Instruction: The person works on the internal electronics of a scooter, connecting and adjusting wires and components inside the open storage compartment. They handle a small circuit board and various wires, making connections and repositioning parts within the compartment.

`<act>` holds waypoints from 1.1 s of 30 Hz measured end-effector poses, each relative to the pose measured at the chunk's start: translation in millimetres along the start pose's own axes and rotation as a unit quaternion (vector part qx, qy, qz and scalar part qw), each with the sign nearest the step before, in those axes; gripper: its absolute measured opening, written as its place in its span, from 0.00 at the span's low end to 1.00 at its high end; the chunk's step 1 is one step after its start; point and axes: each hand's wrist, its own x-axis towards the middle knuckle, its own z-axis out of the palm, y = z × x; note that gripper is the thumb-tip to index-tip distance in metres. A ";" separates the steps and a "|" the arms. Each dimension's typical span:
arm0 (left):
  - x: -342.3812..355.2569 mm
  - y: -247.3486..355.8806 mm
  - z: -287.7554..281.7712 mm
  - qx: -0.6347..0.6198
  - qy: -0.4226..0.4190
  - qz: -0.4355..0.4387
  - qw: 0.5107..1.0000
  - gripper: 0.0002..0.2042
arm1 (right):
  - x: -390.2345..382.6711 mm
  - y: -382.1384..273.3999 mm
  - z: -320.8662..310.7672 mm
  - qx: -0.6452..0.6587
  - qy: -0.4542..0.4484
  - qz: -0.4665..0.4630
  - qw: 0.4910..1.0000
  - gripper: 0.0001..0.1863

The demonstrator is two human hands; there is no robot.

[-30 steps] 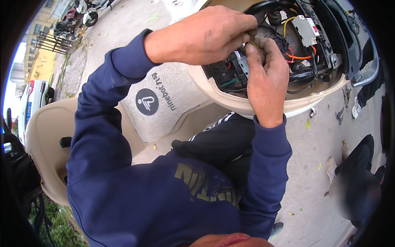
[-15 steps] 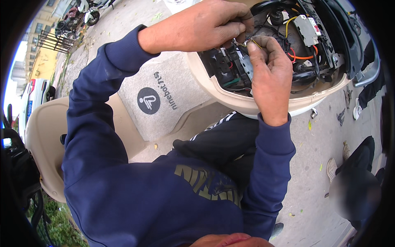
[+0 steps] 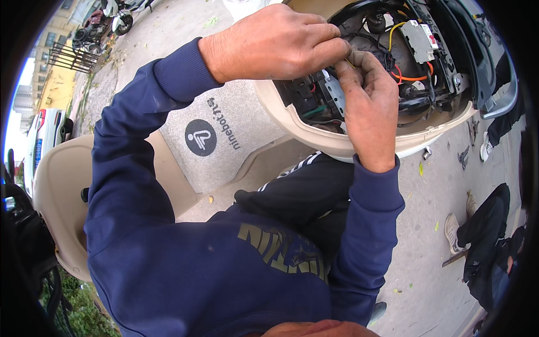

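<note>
Over the open body of a beige scooter [image 3: 303, 128], my two hands meet, fingertips together. My left hand [image 3: 281, 45] reaches in from the left with its fingers closed in a pinch; whatever is between them is hidden. My right hand [image 3: 368, 106] comes up from below, thumb and curled fingers pinching a thin wire, a bit of which shows yellow [image 3: 350, 63] at the fingertips. Beneath them lie dark cables and a grey metal bracket [image 3: 335, 92]. To the right of my hands an orange wire [image 3: 412, 77] runs below a white circuit breaker [image 3: 420, 42].
The scooter's grey floor mat [image 3: 224, 140] lies left of its open body. On the pavement at right are a small metal padlock-like piece [image 3: 427, 153] and another person's dark-trousered legs [image 3: 483, 241]. A white car [image 3: 49, 132] and parked two-wheelers [image 3: 115, 17] stand at far left.
My left hand has moved slightly right and down, its fingers now tighter against my right fingertips. My right hand stays nearly in place. The person at right has shifted.
</note>
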 end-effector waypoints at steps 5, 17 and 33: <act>3.5 -2.6 -1.1 -0.020 -0.029 0.010 0.999 0.15 | 1.0 2.4 0.2 0.002 0.002 0.008 1.000 0.10; 24.2 -7.9 -15.4 -0.565 -0.176 -0.487 0.643 0.08 | 0.3 -3.1 1.0 -0.060 0.003 -0.009 0.998 0.10; 7.4 38.3 8.6 -0.459 0.063 -0.416 0.783 0.12 | -2.9 -6.8 2.0 -0.036 0.065 -0.007 0.997 0.10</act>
